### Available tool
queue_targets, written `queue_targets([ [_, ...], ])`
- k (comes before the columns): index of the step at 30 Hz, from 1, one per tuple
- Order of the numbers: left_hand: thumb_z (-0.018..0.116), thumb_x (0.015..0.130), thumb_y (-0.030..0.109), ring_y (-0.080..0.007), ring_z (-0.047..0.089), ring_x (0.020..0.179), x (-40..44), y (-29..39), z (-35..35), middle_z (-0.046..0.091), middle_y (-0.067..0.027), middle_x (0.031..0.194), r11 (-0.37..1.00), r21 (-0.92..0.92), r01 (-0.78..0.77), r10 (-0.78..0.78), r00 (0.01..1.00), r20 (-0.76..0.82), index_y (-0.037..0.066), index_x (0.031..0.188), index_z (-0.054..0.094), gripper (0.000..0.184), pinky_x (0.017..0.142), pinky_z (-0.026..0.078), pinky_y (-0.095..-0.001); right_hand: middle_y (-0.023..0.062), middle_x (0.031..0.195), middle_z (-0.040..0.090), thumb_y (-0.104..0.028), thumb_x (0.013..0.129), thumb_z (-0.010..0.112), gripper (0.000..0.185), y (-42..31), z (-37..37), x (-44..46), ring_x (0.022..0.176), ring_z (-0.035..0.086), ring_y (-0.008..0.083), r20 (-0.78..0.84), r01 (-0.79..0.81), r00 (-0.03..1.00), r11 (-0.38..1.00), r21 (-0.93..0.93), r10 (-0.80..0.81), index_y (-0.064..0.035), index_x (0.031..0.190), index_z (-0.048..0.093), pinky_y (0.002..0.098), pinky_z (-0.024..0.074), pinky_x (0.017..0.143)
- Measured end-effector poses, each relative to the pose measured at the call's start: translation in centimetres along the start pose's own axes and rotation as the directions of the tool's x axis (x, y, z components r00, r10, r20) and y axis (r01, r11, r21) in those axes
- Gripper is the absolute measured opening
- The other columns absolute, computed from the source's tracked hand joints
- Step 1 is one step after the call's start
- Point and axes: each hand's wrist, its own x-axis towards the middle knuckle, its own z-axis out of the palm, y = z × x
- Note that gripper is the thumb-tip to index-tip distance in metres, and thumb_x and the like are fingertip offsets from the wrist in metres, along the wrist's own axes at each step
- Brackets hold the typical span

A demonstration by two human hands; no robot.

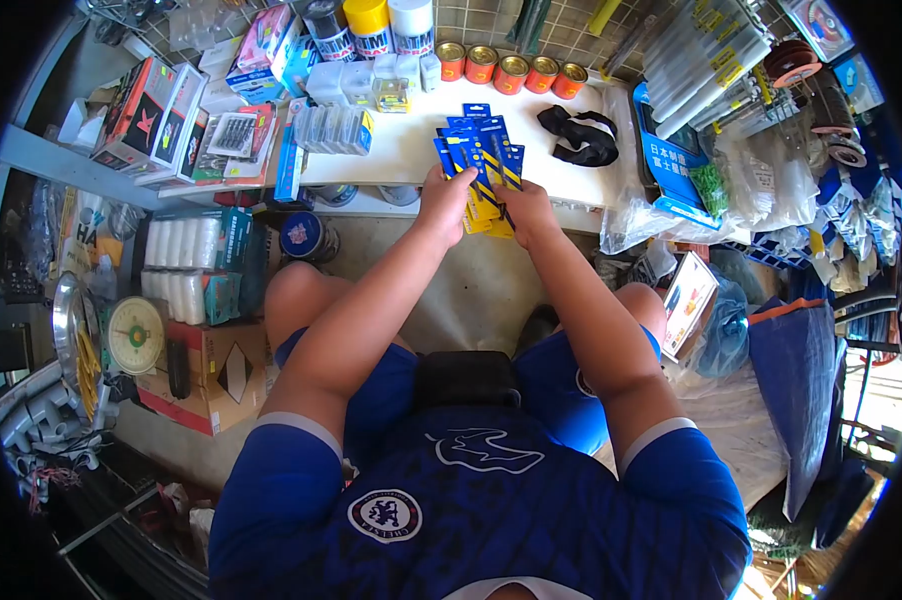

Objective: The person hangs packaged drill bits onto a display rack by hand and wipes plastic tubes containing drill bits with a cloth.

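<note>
Several flat blue-and-yellow carded packs [481, 150] are fanned out between my two hands, just over the front edge of the white shelf [421, 180]. My left hand [448, 205] grips the left side of the bunch, its thumb lying across the front. On the right side, my right hand [528, 210] has its fingers closed around the packs' edge. What the cards hold is too small to make out for certain. Behind them on the shelf stand several small red-orange cans [511, 74]. A looped black strap [579, 136] lies to the right of the packs.
Spray cans [368, 28] stand at the back, with clear plastic cases [333, 130] and boxes [156, 115] to the left. A dial scale [137, 335] sits low left near a cardboard box [211, 375]. Plastic-wrapped goods [771, 180] crowd the right side.
</note>
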Motion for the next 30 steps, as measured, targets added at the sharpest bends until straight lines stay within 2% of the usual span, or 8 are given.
queue_targets([
  [3,0.058,0.094,0.007,-0.0234,0.069,0.091,0.1,0.1,0.1,0.069,-0.0101,0.104,0.999,-0.031,0.01,-0.011,0.999,-0.049,0.006,0.108,0.058,0.014,0.081,0.056,-0.0404,0.0133,0.099,0.071,-0.008,0.089,0.068,0.029,-0.1,-0.1,0.0,0.081,0.071,0.023,0.032,-0.087,0.996,0.99,0.107,0.084,0.0079,0.113,0.063,0.0367,0.0564,0.073],
  [6,0.058,0.096,0.009,-0.0242,0.068,0.098,0.6,0.1,-0.5,0.068,-0.0105,0.109,1.0,-0.021,0.015,-0.015,0.999,0.032,0.006,0.114,0.057,0.019,0.086,0.055,-0.041,0.0126,0.101,0.072,-0.008,0.089,0.068,0.03,0.2,-0.2,0.5,0.082,0.071,0.0226,0.051,-0.085,0.996,0.987,0.136,0.079,0.0048,0.116,0.063,0.0361,0.0566,0.074],
  [9,0.058,0.096,0.009,-0.024,0.067,0.101,1.2,0.2,-0.7,0.068,-0.0101,0.112,0.999,-0.044,0.032,-0.029,0.997,0.065,0.006,0.118,0.056,0.023,0.089,0.054,-0.0409,0.0119,0.101,0.071,-0.011,0.088,0.069,0.035,-0.5,0.1,0.4,0.082,0.07,0.0206,-0.009,-0.005,1.0,0.999,-0.053,0.004,0.0015,0.12,0.062,0.0346,0.056,0.073],
  [12,0.059,0.095,0.01,-0.0222,0.067,0.101,1.4,0.2,-0.6,0.067,-0.0086,0.111,1.0,0.009,0.002,-0.002,1.0,0.023,0.006,0.119,0.056,0.025,0.089,0.053,-0.0395,0.0109,0.101,0.071,-0.015,0.087,0.07,0.042,-1.1,-0.1,0.9,0.081,0.069,0.0183,0.094,0.14,0.988,0.96,-0.241,-0.12,-0.0004,0.125,0.061,0.033,0.0555,0.073],
  [21,0.064,0.093,0.011,-0.0175,0.065,0.099,1.5,-0.2,-0.9,0.065,-0.0065,0.109,0.985,0.157,-0.064,0.046,0.992,0.117,0.008,0.118,0.052,0.027,0.087,0.052,-0.0346,0.0106,0.093,0.071,-0.023,0.086,0.07,0.042,-1.4,-0.9,1.6,0.076,0.068,0.0171,0.098,0.088,0.994,0.919,-0.385,-0.054,0.0018,0.12,0.065,0.032,0.0544,0.071],
  [26,0.064,0.093,0.012,-0.0186,0.065,0.1,-0.4,-1.3,-1.2,0.066,-0.0057,0.111,0.988,0.143,-0.059,0.054,0.998,0.035,0.009,0.119,0.055,0.028,0.086,0.052,-0.0359,0.0242,0.095,0.071,-0.03,0.084,0.067,0.042,-0.9,0.2,-2.1,0.091,0.071,0.0366,0.023,0.239,0.964,0.828,-0.507,-0.264,0.0028,0.111,0.068,0.042,0.0541,0.081],
  [29,0.065,0.092,0.013,-0.0205,0.066,0.1,-2.0,-2.4,-1.1,0.065,-0.0064,0.11,0.992,0.116,-0.042,0.046,0.998,-0.034,0.01,0.119,0.054,0.03,0.084,0.053,-0.0381,0.0227,0.096,0.072,-0.027,0.087,0.066,0.041,0.7,0.0,-3.4,0.088,0.07,0.0293,0.068,0.278,0.955,0.792,-0.543,-0.288,0.0027,0.116,0.067,0.0386,0.0531,0.082],
  [30,0.065,0.092,0.013,-0.021,0.066,0.1,-2.4,-2.5,-1.1,0.065,-0.0066,0.11,0.994,0.101,-0.032,0.035,0.999,-0.03,0.01,0.119,0.053,0.03,0.084,0.053,-0.0386,0.0256,0.097,0.07,-0.028,0.087,0.067,0.039,-0.4,0.2,-4.7,0.089,0.07,0.0345,0.053,0.256,0.958,0.76,-0.597,-0.281,0.0014,0.113,0.068,0.0401,0.0529,0.082],
])
